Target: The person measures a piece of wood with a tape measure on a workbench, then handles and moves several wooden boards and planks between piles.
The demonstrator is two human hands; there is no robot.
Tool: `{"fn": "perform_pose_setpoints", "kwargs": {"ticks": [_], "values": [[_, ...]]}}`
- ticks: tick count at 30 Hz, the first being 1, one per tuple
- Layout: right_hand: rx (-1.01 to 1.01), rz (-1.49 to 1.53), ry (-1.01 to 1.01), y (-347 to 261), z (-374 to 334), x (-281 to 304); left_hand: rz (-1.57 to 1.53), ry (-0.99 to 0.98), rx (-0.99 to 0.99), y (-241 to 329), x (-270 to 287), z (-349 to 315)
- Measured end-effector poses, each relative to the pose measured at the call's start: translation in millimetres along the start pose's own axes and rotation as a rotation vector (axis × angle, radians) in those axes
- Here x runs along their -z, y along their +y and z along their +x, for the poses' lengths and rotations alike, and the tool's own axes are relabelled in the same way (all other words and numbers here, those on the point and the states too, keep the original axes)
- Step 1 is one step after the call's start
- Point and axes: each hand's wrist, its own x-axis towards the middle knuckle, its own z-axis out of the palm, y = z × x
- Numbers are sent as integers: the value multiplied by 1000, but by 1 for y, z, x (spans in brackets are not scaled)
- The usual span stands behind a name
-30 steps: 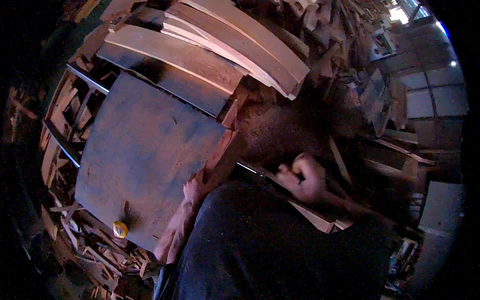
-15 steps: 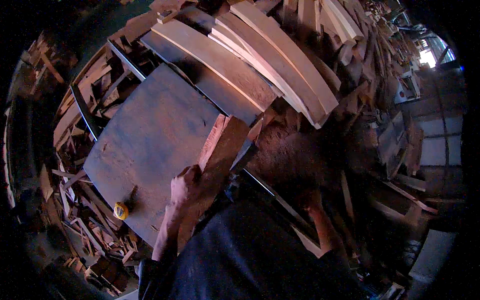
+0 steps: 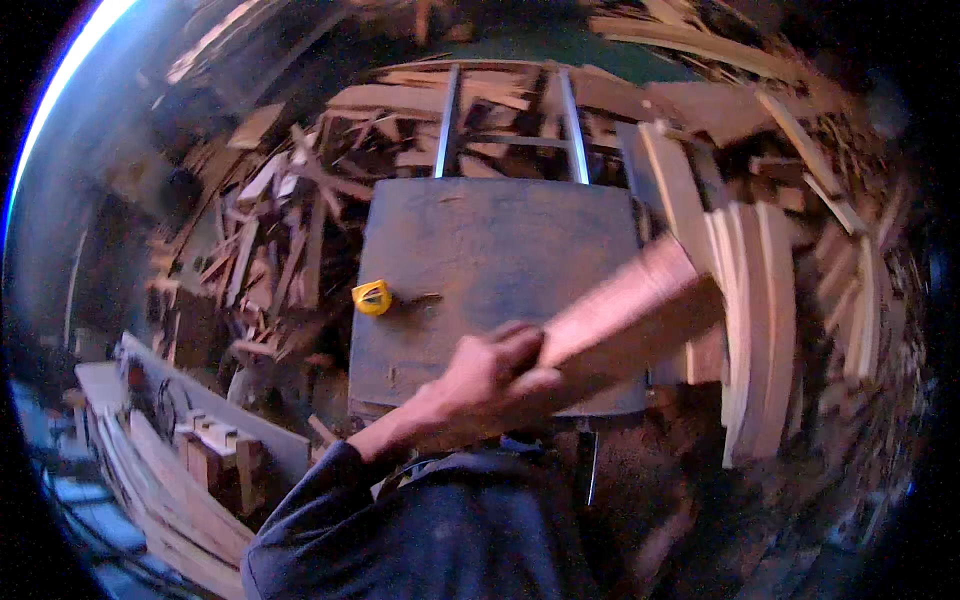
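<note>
My left hand (image 3: pixel 490 372) is closed round a thick wooden board (image 3: pixel 628 318). The board slants up to the right over the flat metal table (image 3: pixel 480 250), its far end close to the stacked planks. Its upper face is pale and pinkish, its side dark brown. At the table's left edge sits a yellow tape measure (image 3: pixel 372 297), apart from the hand. Low on the right, my right hand (image 3: pixel 672 525) is a dim, smeared shape near my body; its fingers do not show.
Curved pale planks (image 3: pixel 765 330) are stacked right of the table. Two metal rails (image 3: pixel 447 125) run out from its far edge. Wood offcuts (image 3: pixel 290 210) lie heaped to the left. More boards and blocks (image 3: pixel 215 455) stand at the lower left.
My view has swung round, so the table now lies straight ahead. The board, still in my left hand, has turned to slant across the table's near right part. My right hand appears lower and blurred.
</note>
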Motion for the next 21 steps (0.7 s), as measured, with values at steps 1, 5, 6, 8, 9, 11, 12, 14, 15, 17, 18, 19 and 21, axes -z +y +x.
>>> {"fn": "perform_pose_setpoints", "kwargs": {"ticks": [1, 5, 6, 8, 9, 11, 12, 14, 15, 17, 18, 19, 21], "values": [[58, 1, -112, -16, -5, -19, 98, 194, -78, 11, 7, -6], [477, -190, -520, -77, -54, -135, -74, 521, 176, -70, 10, -44], [577, -409, -562, -77, -46, -157, -40, 736, 182, -108, 17, -74], [595, -554, -575, -62, -42, -177, -149, 972, 61, -138, 31, -78], [639, -558, -556, -48, -41, -176, -213, 1022, -11, -137, 36, -70], [729, -561, -555, -16, -49, -174, -321, 1071, -149, -127, 39, -54], [686, -592, -545, -5, -55, -164, -379, 1044, -186, -127, 30, -46], [609, -637, -560, 17, -63, -154, -476, 988, -237, -131, 10, -39], [580, -624, -571, 29, -68, -151, -494, 970, -196, -137, -3, -39], [502, -556, -543, 37, -75, -136, -718, 900, -131, -95, -30, -23], [462, -479, -519, 38, -80, -131, -895, 870, -106, -53, -39, -11], [411, -397, -475, 39, -90, -123, -1020, 805, -58, -26, -54, -1], [350, -229, -398, 36, -105, -113, -1240, 690, 29, 6, -67, 12]]}}
